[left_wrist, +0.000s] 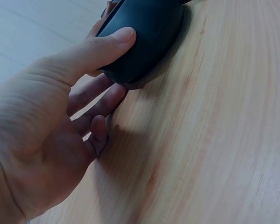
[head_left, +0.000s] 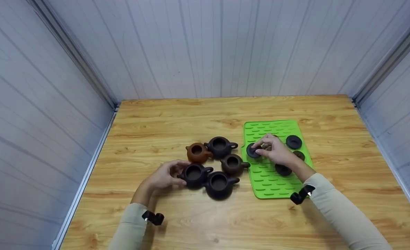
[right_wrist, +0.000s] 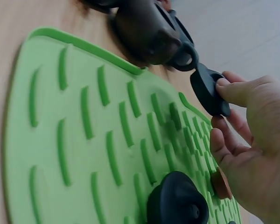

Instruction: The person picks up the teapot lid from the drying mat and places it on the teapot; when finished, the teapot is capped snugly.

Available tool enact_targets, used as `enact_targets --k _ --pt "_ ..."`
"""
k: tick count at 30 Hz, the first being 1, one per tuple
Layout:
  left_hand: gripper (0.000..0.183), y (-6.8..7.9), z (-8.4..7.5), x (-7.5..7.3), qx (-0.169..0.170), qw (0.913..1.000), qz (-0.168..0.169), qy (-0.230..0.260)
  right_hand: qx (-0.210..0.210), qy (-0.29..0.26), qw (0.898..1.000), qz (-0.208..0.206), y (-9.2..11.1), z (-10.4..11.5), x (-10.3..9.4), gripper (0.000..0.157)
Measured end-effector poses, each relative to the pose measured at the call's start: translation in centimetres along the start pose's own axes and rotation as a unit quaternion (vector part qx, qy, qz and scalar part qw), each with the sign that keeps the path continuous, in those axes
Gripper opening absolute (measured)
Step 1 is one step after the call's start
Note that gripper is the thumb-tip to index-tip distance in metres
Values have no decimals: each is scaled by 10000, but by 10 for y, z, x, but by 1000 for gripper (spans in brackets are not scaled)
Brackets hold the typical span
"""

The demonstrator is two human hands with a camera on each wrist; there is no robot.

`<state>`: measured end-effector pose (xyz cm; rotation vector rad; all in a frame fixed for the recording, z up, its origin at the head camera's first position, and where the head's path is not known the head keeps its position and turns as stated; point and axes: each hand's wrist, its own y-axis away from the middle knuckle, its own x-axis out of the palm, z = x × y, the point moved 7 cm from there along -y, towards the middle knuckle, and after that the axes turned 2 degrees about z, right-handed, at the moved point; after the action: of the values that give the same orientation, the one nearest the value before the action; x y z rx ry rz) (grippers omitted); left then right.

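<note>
- Five pots sit in a close ring at the middle of the head view, mouths up: orange pot (head_left: 198, 159) at upper left, rear black pot (head_left: 219, 144) beside it, brown pot (head_left: 232, 166) at the right, front black pot (head_left: 219, 187) at the bottom and near black pot (head_left: 194, 175) at lower left.
- The left hand (head_left: 164, 176), left of the ring, is partly closed: its thumb and fingers grip the near black pot, the thumb lying on the dark side in the left wrist view, with the lower fingers loosely bent.
- The right hand (head_left: 276, 151), right of centre, pinches a black lid (head_left: 252, 151) between thumb and fingers; the other fingers are bent.
- That lid is over the left edge of the green mat (head_left: 267, 189), near the brown pot's handle; whether they touch, I cannot tell.
- Three more lids show at the mat's right: upper lid (head_left: 294, 142), brown lid (head_left: 300, 155) just below, and lower lid (head_left: 282, 170) partly under the right arm.
- An orange lid (right_wrist: 221, 183) lies on the mat, lower right in the right wrist view.
- Pots and mat rest on a wooden table (head_left: 177, 225); pale walls (head_left: 205, 48) fill the upper frame.
</note>
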<state>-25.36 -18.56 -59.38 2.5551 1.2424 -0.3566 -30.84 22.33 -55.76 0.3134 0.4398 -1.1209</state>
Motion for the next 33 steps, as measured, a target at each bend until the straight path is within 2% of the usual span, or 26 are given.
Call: enact_targets --k 5,12,22,33 --pt "69 0 -2 0 -6 10000 1 31 -86 -46 9998 180 2 4 7 17" --pt "69 -1 1 -1 -244 9997 56 -52 -346 -15 9990 284 1 19 16 17" --pt "71 -1 -3 0 -130 9993 161 -304 -536 -28 9979 350 -6 37 30 16" --pt "71 -3 -7 1 -161 9989 85 -423 -630 -64 9965 548 -15 56 49 15"
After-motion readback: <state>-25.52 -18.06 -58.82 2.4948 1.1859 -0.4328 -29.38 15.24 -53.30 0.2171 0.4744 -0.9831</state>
